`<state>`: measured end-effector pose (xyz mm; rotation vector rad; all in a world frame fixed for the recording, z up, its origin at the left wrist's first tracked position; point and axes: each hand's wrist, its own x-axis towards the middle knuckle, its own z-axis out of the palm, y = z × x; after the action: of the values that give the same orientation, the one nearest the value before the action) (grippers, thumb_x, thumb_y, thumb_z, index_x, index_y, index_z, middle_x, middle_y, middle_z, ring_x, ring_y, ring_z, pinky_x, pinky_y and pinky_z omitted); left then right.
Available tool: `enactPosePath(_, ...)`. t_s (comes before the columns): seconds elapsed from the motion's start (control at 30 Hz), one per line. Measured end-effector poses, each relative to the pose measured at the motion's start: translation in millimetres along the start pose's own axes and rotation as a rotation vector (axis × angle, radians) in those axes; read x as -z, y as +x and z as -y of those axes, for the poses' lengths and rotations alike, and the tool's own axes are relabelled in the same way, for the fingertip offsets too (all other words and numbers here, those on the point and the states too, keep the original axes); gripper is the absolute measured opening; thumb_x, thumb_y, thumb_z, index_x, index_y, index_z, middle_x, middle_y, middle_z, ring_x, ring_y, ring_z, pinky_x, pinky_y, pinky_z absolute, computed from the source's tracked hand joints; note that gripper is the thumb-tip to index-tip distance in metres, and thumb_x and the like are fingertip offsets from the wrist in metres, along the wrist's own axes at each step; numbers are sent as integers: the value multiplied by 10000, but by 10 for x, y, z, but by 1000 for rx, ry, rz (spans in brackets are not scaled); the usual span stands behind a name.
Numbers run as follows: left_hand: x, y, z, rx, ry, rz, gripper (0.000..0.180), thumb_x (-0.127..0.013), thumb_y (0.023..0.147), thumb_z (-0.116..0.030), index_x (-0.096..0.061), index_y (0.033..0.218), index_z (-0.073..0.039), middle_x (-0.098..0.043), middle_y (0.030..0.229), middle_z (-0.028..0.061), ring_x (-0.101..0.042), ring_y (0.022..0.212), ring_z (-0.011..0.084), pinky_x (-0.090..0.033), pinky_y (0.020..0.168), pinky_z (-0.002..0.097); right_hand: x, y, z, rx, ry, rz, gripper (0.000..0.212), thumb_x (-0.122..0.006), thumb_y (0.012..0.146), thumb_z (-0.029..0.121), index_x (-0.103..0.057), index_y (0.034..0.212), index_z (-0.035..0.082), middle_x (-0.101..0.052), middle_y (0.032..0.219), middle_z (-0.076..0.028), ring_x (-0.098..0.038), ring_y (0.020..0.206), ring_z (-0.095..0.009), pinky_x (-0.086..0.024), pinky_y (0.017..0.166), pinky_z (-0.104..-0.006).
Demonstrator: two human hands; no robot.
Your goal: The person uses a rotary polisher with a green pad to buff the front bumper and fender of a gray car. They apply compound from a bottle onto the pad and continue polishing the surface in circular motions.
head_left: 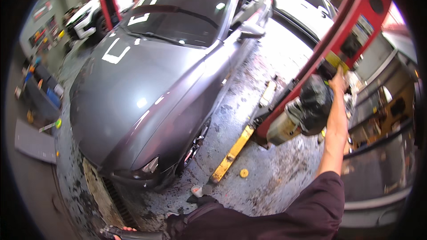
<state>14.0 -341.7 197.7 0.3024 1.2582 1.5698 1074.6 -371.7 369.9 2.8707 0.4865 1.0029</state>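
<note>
My right arm reaches out to a red lift post. At its yellow part, my right hand has one finger stretched upward and the others curled; what they grip is hidden. Just left of my forearm hangs a black-covered motor unit with a dirty cream tank on the post. At the lower left edge, my left hand is wrapped round a long, dark, glossy object whose kind I cannot make out. A dark grey car stands before me, hood closed.
A yellow lift arm lies low beside the car's front wheel. Near it are a round yellow pad and a small white cup on the stained floor. A floor drain runs below the bumper. White cars stand behind; shelving lines the right.
</note>
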Motion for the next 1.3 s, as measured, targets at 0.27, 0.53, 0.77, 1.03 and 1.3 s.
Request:
enactPosePath(0.27, -187, -650, -109, -93, -196, -87, 642, -648, 1014, -554, -585, 1323, 6, -697, 1180, 173, -689, 1070, 294, -568, 966, 443, -568, 575, -574, 252, -313, -50, 921, -931, 768, 383, -485, 1571, 301, -650, 1421, -120, -666, 1276, -369, -577, 1006, -551)
enactPosePath(0.53, 197, -817, -235, -128, -316, -146, 651, -645, 1008, -580, -635, 1238, 28, -719, 1116, 148, -707, 998, 265, -603, 917, 411, 74, 99, -45, 260, -333, -137, 896, -914, 777, 418, -497, 1564, 325, -655, 1371, -114, -676, 1245, -354, -577, 1003, -539)
enactPosePath(0.77, 466, -514, -359, -88, -379, -172, 571, -639, 1023, -561, -626, 1217, -24, -708, 1108, 119, -705, 994, 255, -610, 891, 410, 804, -488, 1020, 247, -193, -223, 857, -884, 779, 443, -519, 1550, 358, -649, 1267, -100, -687, 1180, -342, -581, 981, -531)
enactPosePath(1.03, 1444, 214, -798, -84, -361, -234, 675, -629, 983, -630, -650, 1188, 13, -709, 1035, 153, -689, 972, 276, -569, 944, 391, 1383, -2813, 2229, 446, -17, -32, 907, -909, 689, 386, -569, 1527, 312, -662, 1255, -180, -717, 1086, -394, -604, 905, -555)
enactPosePath(1.3, 3124, 622, -1808, -133, -328, -399, 675, -626, 997, -600, -652, 1198, 43, -716, 1054, 168, -698, 996, 282, -569, 961, 402, 2032, -6161, 3537, 530, 20, 560, 951, -916, 668, 464, -552, 1526, 276, -633, 1335, -180, -684, 1209, -415, -581, 993, -577)
